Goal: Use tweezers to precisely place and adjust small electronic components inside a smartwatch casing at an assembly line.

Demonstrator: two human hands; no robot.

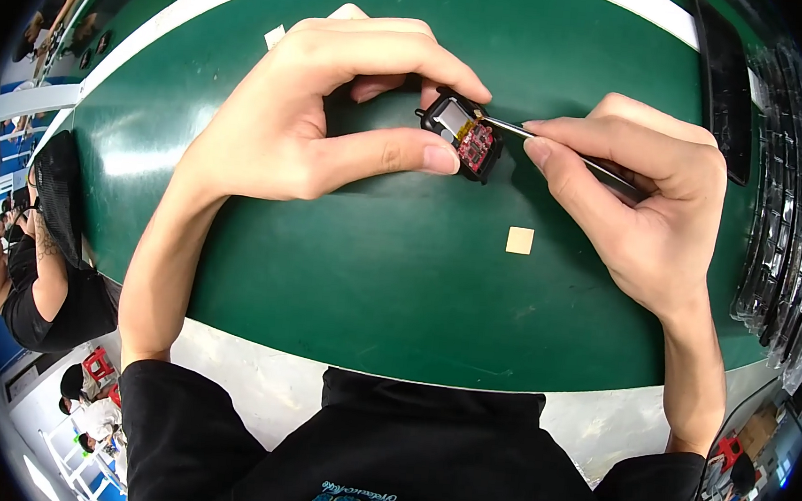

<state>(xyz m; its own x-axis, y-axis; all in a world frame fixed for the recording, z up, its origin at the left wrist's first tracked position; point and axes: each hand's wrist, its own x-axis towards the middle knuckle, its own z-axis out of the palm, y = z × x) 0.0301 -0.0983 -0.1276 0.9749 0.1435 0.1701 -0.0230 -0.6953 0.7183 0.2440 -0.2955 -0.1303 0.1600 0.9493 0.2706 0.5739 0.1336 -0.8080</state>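
Left hand, head view: the left hand (pixel 290 110) has its grip pinched around the edges of a small black device (pixel 451 118);
Right hand: the right hand (pixel 655 195) has its grip holding a slim metal tool (pixel 505 124); the tip meets the device's edge near its red circuit board (pixel 478 148);
Device: between both hands, above the green table (pixel 371 276);
Table: a cream square (pixel 520 240) lies nearer the person.
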